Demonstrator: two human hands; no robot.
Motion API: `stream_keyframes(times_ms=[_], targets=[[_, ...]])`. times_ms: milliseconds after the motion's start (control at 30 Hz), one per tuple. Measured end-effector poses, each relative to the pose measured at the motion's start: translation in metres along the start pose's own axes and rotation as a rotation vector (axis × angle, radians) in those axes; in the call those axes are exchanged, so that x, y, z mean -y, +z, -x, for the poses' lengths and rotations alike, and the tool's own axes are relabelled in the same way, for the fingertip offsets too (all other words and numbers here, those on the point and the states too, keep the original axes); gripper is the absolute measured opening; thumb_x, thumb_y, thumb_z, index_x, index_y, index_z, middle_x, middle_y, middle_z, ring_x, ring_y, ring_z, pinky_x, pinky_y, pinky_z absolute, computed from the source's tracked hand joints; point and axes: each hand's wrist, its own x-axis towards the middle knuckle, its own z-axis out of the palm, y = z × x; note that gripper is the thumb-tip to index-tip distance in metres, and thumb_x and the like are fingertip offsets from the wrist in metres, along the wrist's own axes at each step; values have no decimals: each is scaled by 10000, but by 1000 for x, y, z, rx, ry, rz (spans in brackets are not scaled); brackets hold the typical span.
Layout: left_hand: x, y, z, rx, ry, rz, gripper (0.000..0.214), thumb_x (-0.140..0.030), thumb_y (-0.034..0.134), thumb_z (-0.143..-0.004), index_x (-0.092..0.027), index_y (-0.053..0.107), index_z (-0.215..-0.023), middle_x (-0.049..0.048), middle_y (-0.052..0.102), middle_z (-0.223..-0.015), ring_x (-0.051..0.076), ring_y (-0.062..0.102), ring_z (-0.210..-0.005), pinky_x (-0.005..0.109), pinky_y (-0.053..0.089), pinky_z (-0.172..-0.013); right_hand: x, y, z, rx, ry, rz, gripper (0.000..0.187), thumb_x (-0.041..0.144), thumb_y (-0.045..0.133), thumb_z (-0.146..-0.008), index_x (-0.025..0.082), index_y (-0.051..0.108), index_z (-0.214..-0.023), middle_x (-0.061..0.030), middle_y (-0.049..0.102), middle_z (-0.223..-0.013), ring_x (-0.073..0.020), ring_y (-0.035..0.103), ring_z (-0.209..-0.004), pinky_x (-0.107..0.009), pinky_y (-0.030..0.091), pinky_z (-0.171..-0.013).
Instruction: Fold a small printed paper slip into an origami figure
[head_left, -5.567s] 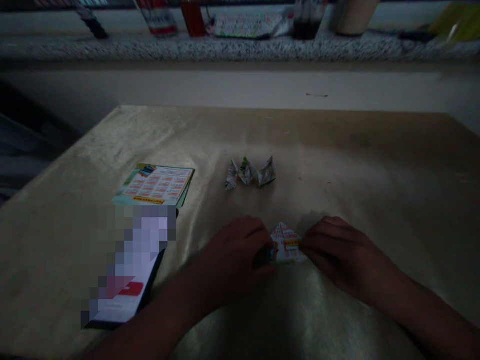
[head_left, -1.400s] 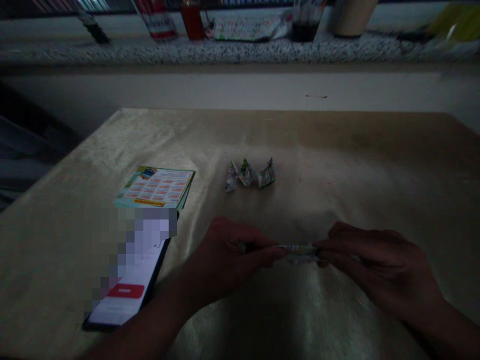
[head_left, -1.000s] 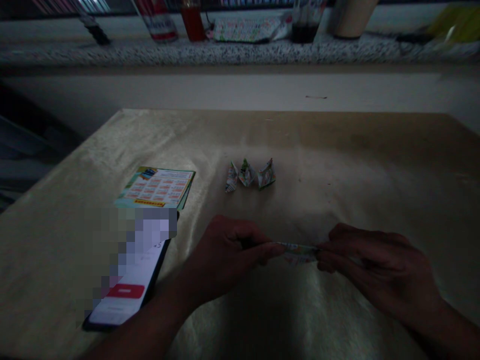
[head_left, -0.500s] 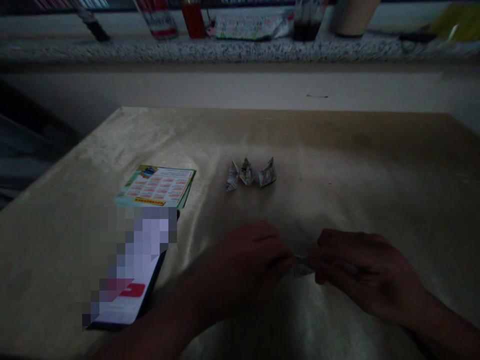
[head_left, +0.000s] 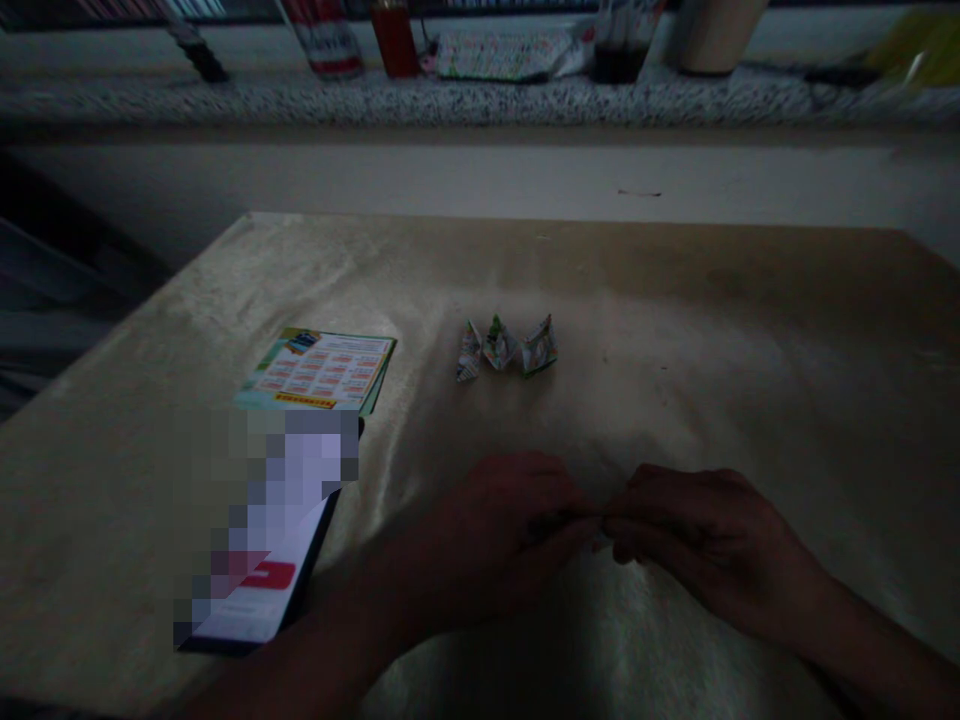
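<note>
My left hand [head_left: 499, 530] and my right hand [head_left: 694, 535] meet fingertip to fingertip low over the table, both pinched on a small folded printed paper piece [head_left: 598, 545] of which only a sliver shows between them. Beyond the hands, three small folded paper shapes [head_left: 506, 347] stand in a row on the table. The scene is dim.
The beige table [head_left: 675, 320] carries a printed leaflet [head_left: 319, 370] at the left and a phone [head_left: 259, 590] with a lit screen below it. A speckled counter ledge [head_left: 465, 100] behind holds cups, a red glass and a packet.
My hands have come together; the paper piece, stretched flat between them a second ago, is now pressed small and almost hidden. Earlier it lay wider and open between my fingers.
</note>
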Motion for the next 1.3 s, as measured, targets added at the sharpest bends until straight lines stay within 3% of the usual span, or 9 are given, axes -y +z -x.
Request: stream_keyframes(times_ms=[200,333,567,700,933,1300], targets=[[-1,0,-1,-29,-208,202,196,-240,634,-939,-145,729,-797,-14,647,-709,108,586,-641,208,411,-583,0,-4,1,-43,113,-31,258,299,609,-985,176,736,-797,-23,700,-640,-123,640,-540,-219,422,-447],[-4,4,-2,29,-232,204,177,-245,647,-918,-146,755,-819,-5,668,-704,118,584,-646,222,408,-599,0,0,3,-20,132,4,212,274,632,-965,180,729,-802,-15,691,-668,-102,602,-531,-209,403,-455],[-1,6,-1,13,-305,668,166,-251,691,-888,-131,762,-798,-6,650,-670,101,539,-615,213,403,-590,-1,-4,-1,65,204,-427,276,316,575,-1009,165,742,-850,-36,720,-697,-129,667,-654,-221,528,-610],[-1,7,-1,27,-337,835,148,-270,733,-864,-148,780,-795,-6,656,-669,94,527,-600,209,407,-581,-3,-3,-1,76,168,-472,218,293,644,-973,155,761,-851,-38,704,-676,-126,646,-621,-222,511,-576],[-3,13,-2,-32,-362,807,194,-325,752,-851,-150,783,-775,-7,650,-642,89,519,-580,204,391,-555,-1,2,-2,-6,51,-342,130,215,675,-939,174,778,-871,-23,709,-651,-124,631,-568,-233,486,-533],[-7,17,-2,-141,-291,484,205,-280,682,-895,-138,789,-794,-19,638,-634,91,509,-577,208,368,-536,-3,5,-1,-84,33,-259,115,117,663,-893,180,750,-852,-8,686,-631,-113,598,-525,-220,454,-485]])
